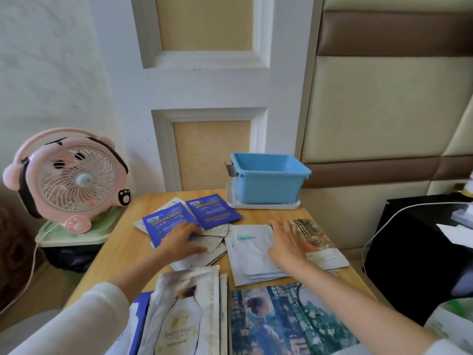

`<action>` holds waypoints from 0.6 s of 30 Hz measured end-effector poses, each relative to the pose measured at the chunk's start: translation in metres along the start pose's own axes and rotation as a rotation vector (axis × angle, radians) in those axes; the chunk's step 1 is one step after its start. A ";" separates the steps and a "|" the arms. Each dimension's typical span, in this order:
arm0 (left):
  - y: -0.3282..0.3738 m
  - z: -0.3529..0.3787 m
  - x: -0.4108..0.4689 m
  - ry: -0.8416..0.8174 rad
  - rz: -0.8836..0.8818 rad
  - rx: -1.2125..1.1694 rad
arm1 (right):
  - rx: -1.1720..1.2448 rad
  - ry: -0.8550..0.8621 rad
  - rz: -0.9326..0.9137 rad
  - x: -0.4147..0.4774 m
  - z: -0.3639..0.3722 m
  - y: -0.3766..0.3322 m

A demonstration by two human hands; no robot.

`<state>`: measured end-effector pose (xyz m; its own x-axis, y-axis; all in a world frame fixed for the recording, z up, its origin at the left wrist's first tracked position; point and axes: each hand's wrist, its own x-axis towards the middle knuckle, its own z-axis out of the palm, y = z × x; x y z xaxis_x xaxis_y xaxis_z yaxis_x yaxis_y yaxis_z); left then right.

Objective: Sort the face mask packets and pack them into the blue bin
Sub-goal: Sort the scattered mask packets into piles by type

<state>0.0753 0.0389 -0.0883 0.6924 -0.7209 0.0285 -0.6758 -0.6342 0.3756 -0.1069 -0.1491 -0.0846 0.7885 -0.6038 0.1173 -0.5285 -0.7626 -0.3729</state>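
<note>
We see the face mask packets [231, 254] spread loose over the table [122, 242]: two blue packets [213, 211] far left, a white stack [250, 254] mid-right, printed packets [289, 321] along the near edge. The blue bin [268, 183] sits on a white tray [256, 205] at the far right corner, apart from them. Left hand [179, 239] lies on the grey-white packets [208, 243] just beside the blue ones, fingers stretched, gripping nothing we can make out; right hand [286, 244] is spread flat across the white stack and an orange-print packet [316, 239], and a pink fan [69, 178] stands left, off the table.
</note>
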 end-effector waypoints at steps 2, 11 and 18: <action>0.001 0.007 0.000 -0.062 0.038 0.039 | 0.016 0.003 -0.249 -0.008 0.003 -0.003; 0.034 0.016 0.004 -0.001 0.329 0.730 | -0.175 -0.336 -0.459 -0.012 0.030 0.002; 0.020 -0.021 -0.015 0.577 0.368 0.134 | 0.143 -0.359 -0.336 -0.009 0.021 0.003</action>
<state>0.0562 0.0427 -0.0619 0.4106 -0.6556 0.6337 -0.8920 -0.4329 0.1300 -0.1088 -0.1413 -0.1061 0.9791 -0.1936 -0.0619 -0.1986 -0.8465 -0.4940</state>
